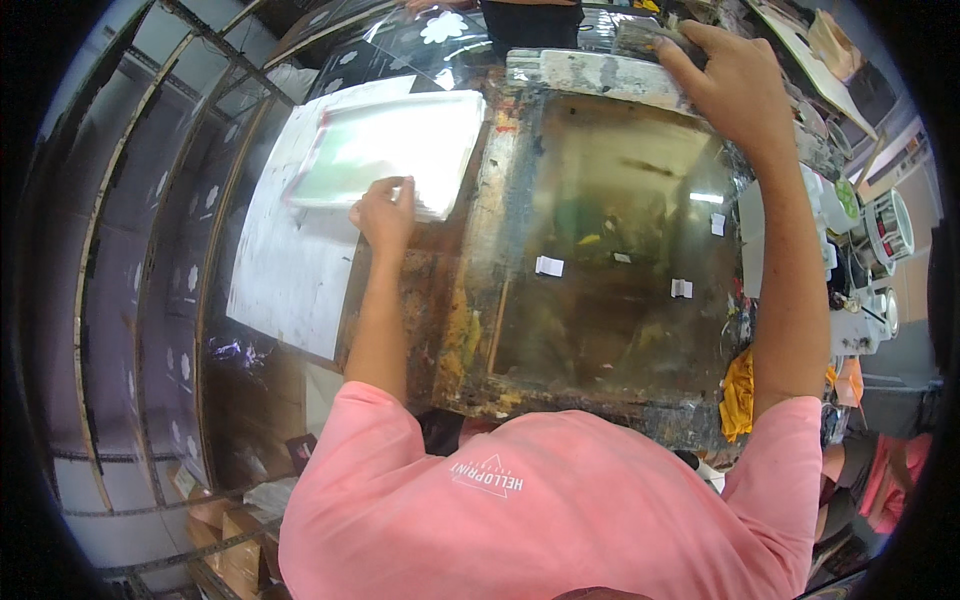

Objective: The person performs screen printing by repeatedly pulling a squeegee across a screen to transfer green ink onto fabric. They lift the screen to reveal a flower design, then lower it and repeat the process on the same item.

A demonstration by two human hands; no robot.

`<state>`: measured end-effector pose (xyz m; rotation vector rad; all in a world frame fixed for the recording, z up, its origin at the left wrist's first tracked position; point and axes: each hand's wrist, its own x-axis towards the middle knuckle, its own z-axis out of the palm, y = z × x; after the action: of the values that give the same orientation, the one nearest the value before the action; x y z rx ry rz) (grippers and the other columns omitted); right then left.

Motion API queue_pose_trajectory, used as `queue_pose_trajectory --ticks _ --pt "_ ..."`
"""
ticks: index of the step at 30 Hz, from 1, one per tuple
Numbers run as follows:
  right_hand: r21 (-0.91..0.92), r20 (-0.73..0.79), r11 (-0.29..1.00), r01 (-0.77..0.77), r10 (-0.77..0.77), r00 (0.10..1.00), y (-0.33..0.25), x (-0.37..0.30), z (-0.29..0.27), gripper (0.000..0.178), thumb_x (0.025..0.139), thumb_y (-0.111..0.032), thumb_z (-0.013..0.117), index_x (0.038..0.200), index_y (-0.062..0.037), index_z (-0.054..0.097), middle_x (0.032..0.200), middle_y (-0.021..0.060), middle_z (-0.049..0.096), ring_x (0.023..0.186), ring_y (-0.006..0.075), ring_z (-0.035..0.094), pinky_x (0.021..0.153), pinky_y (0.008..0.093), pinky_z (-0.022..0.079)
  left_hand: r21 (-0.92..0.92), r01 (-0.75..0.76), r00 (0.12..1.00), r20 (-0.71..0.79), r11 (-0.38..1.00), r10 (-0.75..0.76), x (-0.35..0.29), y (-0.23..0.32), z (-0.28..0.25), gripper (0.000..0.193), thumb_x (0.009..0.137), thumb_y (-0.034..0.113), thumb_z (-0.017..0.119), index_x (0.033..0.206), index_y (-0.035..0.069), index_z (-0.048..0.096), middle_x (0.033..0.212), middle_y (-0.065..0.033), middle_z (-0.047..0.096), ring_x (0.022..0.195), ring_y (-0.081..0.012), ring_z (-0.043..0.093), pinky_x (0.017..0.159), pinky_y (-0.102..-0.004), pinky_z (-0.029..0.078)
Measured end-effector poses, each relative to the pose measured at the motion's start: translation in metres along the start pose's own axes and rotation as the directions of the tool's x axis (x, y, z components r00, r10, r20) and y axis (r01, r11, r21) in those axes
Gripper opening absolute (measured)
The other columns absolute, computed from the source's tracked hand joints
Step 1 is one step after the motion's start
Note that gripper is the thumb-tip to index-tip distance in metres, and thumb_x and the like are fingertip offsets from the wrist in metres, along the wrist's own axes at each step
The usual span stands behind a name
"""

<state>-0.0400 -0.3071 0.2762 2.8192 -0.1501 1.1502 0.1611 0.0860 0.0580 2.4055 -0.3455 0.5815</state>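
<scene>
My left hand (pixel 386 214) is closed in a pinch at the near edge of a stack of glossy white sheets (pixel 400 140), slightly blurred. Under the stack lies a large white paper (pixel 295 255). To the right is a screen-printing frame (pixel 480 235), stained with paint, around a see-through brownish mesh (pixel 610 320). My right hand (pixel 728 85) reaches over its far right corner, thumb and fingers curled round the far edge; part of its grip is hidden. Several small white paper bits (pixel 549 266) lie on the mesh.
Metal racks (pixel 90 260) stand at the left. White tubs (pixel 885 228) and containers crowd the right side. A yellow cloth (pixel 738 395) hangs by the frame's near right corner. Another person in dark clothing (pixel 530 22) is beyond the table; one in pink (pixel 895 480) is at the lower right.
</scene>
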Motion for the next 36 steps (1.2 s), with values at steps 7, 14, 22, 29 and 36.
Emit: queue_pose_trajectory --ticks 7,14,22,29,36 --pt "0.038 0.025 0.996 -0.084 0.083 0.996 -0.019 0.005 -0.014 0.048 0.09 -0.046 0.06 0.074 -0.0009 0.068 0.081 0.0199 0.072 0.08 0.0395 0.069 0.081 0.0528 0.046 -0.225 -0.369 0.906 0.129 0.902 0.403 0.017 0.082 -0.023 0.022 0.093 0.025 0.076 0.097 0.004 0.08 0.092 -0.0142 0.078 0.086 -0.0324 0.072 0.083 -0.0447 0.053" --pt "0.019 0.027 0.997 -0.069 0.068 0.997 -0.012 0.005 -0.009 0.05 0.09 -0.048 0.06 0.078 -0.0009 0.072 0.081 0.0219 0.072 0.081 0.0401 0.07 0.08 0.0525 0.047 -0.387 -0.359 0.718 0.467 0.849 0.516 -0.086 0.168 0.045 0.043 0.09 0.049 0.076 0.099 0.007 0.078 0.108 -0.0146 0.077 0.107 -0.0367 0.071 0.115 -0.0571 0.04" --pt "0.055 0.018 0.996 -0.063 0.063 0.998 -0.011 -0.001 -0.01 0.05 0.088 -0.045 0.059 0.074 0.0008 0.071 0.074 0.0221 0.07 0.075 0.0396 0.068 0.08 0.0511 0.046 -0.416 -0.628 0.437 0.512 0.658 0.74 -0.169 0.218 0.115 0.111 0.075 0.09 0.061 0.145 0.004 0.059 0.16 -0.0248 0.043 0.153 -0.045 0.031 0.126 -0.065 0.008" --pt "0.072 -0.054 0.997 -0.015 0.019 0.998 -0.006 0.001 -0.001 0.051 0.087 -0.045 0.057 0.074 0.0016 0.072 0.068 0.0233 0.067 0.07 0.0403 0.067 0.082 0.0507 0.049 -0.429 -0.67 0.42 0.455 0.606 0.786 -0.197 0.244 0.125 0.119 0.071 0.096 0.055 0.147 0.004 0.057 0.159 -0.0232 0.044 0.152 -0.0448 0.033 0.123 -0.0718 0.005" --pt "0.081 -0.009 0.996 -0.035 0.036 0.999 -0.007 0.005 -0.005 0.051 0.088 -0.045 0.056 0.074 0.0014 0.071 0.07 0.0242 0.068 0.072 0.0413 0.069 0.076 0.0511 0.053 -0.434 -0.7 0.399 0.421 0.567 0.815 -0.205 0.247 0.127 0.117 0.072 0.097 0.051 0.146 0.006 0.058 0.156 -0.0223 0.047 0.148 -0.0441 0.039 0.122 -0.0732 0.003"
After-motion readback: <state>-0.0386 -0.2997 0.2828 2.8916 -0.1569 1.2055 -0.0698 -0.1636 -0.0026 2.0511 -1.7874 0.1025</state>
